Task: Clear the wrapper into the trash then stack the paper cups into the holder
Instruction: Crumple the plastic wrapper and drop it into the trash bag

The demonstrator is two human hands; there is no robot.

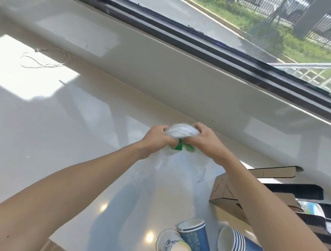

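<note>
Both hands crumple a clear plastic wrapper [181, 131] with a green printed patch above the pale counter. My left hand [156, 138] grips its left side and my right hand [204, 139] grips its right side. A loose transparent tail of the wrapper hangs down toward me. Blue patterned paper cups lie on their sides near the front edge: a nested stack [239, 250] at right, a single dark blue cup [196, 241] in the middle and a white-and-blue cup [175, 249] at left. No trash bin or cup holder is in view.
An opened brown cardboard box [227, 190] lies at the right under my right forearm, with black trays [303, 191] beside it. A thin white cord [43, 61] lies far left on the counter. A window sill [166, 68] and dark window frame run along the back.
</note>
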